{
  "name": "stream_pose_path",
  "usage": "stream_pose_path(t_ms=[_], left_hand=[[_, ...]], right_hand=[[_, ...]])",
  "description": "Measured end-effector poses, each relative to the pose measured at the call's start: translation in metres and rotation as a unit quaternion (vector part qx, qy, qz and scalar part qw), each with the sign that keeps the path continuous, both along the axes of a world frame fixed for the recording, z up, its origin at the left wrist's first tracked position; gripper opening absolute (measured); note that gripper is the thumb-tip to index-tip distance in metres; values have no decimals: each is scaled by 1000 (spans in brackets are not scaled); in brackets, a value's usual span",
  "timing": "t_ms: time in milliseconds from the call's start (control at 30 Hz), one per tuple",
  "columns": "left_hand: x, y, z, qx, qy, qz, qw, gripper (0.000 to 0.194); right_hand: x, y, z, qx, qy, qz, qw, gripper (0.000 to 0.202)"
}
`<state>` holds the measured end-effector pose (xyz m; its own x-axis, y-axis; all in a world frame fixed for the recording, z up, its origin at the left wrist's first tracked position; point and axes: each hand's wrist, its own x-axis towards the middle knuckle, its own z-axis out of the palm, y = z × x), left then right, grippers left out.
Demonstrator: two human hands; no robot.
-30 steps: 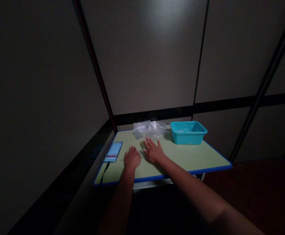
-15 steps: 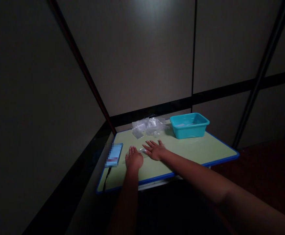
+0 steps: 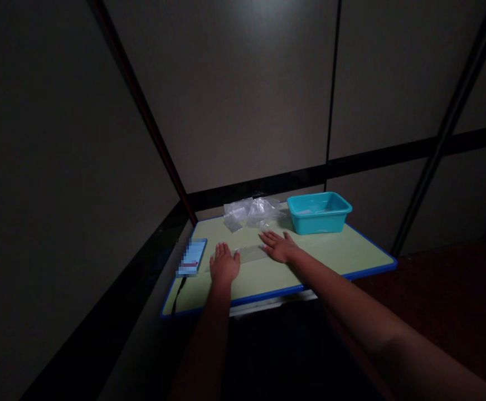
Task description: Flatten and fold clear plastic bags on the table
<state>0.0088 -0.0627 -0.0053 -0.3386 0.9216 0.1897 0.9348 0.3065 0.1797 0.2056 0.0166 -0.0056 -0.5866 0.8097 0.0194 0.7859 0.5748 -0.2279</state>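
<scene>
A thin clear plastic bag point(image 3: 250, 253) lies flat on the pale green table point(image 3: 263, 281). My left hand point(image 3: 224, 264) rests on its left part, fingers stretched forward. Over by the bag's right end, my right hand point(image 3: 278, 247) lies flat with its fingers spread. Behind the hands, several crumpled clear plastic bags point(image 3: 253, 213) are heaped near the table's back edge. Neither hand grips anything.
A turquoise basket point(image 3: 320, 223) with some clear material inside stands at the back right of the table. On the left lies a phone point(image 3: 195, 257), its screen partly blurred, with a dark strap point(image 3: 179, 291). Walls stand behind and to the left.
My right hand has slid to the right, away from my left hand, so more of the flat bag shows between them. The view has shifted slightly.
</scene>
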Motion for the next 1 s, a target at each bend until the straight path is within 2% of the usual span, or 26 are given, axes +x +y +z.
stream_pose_path(t_ms=[100,167,200,300,367,467,567,700,833,900,1000], left_hand=[[4,-8,7,127,69,-14,989,58],[7,-13,10,186,107,-57,975,54],[8,-14,11,191,114,-87,971,54],[7,-12,8,123,90,-170,974,53],[6,-7,3,47,58,-190,979,50],[3,-1,-3,-11,30,-174,984,48],[2,0,-4,5,27,-157,987,48],[2,-3,1,111,44,-166,979,39],[2,-9,9,229,36,-178,956,28],[2,-10,11,257,24,-170,951,27],[2,-11,11,260,17,-159,952,26]], right_hand=[[1,2,-3,7,31,0,1000,58],[3,3,-3,24,61,-10,998,56],[4,3,-3,32,75,-19,997,56],[6,4,-3,40,98,-45,993,54],[7,5,-4,34,98,-51,993,54],[7,6,-5,26,89,-47,995,54],[7,7,-6,10,111,-54,992,54],[9,10,-4,-7,189,-83,978,51],[12,10,2,31,249,-109,962,39],[13,10,4,42,265,-114,957,35],[14,12,4,47,300,-113,946,33]])
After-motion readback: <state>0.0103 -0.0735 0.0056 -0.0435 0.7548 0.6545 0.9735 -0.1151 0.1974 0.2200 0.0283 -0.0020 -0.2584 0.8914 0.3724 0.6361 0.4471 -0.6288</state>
